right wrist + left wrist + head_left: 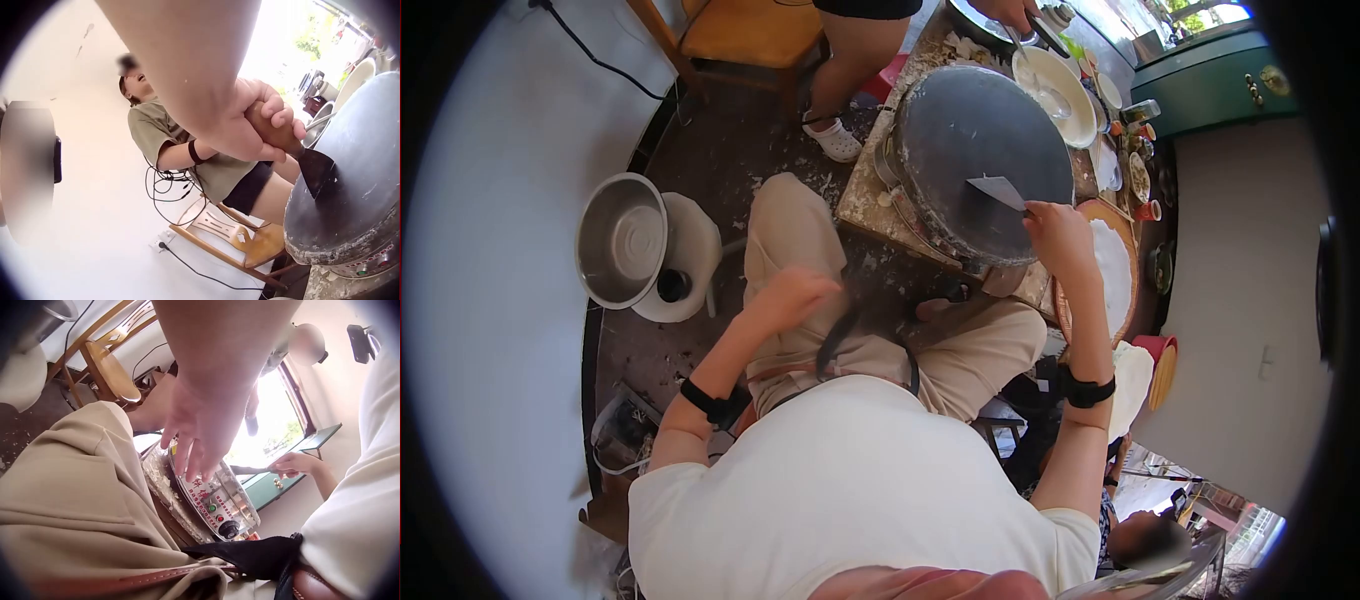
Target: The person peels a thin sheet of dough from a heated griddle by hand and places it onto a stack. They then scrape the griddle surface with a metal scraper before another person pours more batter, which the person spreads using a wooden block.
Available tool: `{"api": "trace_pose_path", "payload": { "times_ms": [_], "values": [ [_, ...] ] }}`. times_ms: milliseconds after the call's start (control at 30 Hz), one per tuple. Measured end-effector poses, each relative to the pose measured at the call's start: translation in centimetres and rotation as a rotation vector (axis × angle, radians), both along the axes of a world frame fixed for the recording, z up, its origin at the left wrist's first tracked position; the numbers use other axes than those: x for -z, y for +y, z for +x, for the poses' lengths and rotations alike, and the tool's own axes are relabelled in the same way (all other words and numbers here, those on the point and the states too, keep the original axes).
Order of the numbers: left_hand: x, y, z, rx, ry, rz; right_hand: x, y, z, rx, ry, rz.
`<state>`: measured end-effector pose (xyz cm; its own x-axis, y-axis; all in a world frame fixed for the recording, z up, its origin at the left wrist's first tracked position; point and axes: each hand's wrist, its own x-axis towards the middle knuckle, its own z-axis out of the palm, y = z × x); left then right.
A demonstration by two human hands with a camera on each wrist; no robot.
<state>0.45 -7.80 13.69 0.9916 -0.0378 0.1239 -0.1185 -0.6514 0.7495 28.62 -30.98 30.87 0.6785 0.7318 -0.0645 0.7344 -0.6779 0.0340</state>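
Observation:
My right hand (1060,238) grips the brown wooden handle (274,128) of a scraper. Its flat triangular metal blade (1000,191) lies against the dark round griddle (975,130), near the edge closest to me. The right wrist view shows the blade tip (319,178) down at the griddle top. My left hand (800,297) is held above my left thigh with nothing in it. In the left wrist view its fingers (192,453) hang loose and apart, overlapping the griddle's control panel (215,506) with its buttons and black knob.
Thin white sheets (1112,275) lie on a round woven tray right of the griddle. Beyond stands a cream bowl (1068,110) with a ladle. Jars and small dishes line the right side. A metal basin (625,240) sits at left. Another person (206,153) stands across, near a wooden chair (750,38).

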Motion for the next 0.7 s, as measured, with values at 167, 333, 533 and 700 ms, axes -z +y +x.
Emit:
{"api": "trace_pose_path", "payload": {
  "times_ms": [167,333,533,700],
  "values": [
    [-0.3,-0.7,1.8,-0.009,-0.048,-0.010,1.0,8.6,5.8,-0.044,0.054,-0.039],
    [1.0,-0.6,1.6,-0.019,-0.019,-0.035,2.7,17.4,11.5,0.006,-0.131,-0.144],
    [0.8,1.2,-0.2,-0.130,0.011,-0.014,8.3,15.6,18.6,0.038,-0.483,-0.119],
    [0.1,1.9,-0.2,-0.142,0.023,-0.004,8.0,14.5,18.3,-0.345,-0.519,-0.195]
  ]
}}
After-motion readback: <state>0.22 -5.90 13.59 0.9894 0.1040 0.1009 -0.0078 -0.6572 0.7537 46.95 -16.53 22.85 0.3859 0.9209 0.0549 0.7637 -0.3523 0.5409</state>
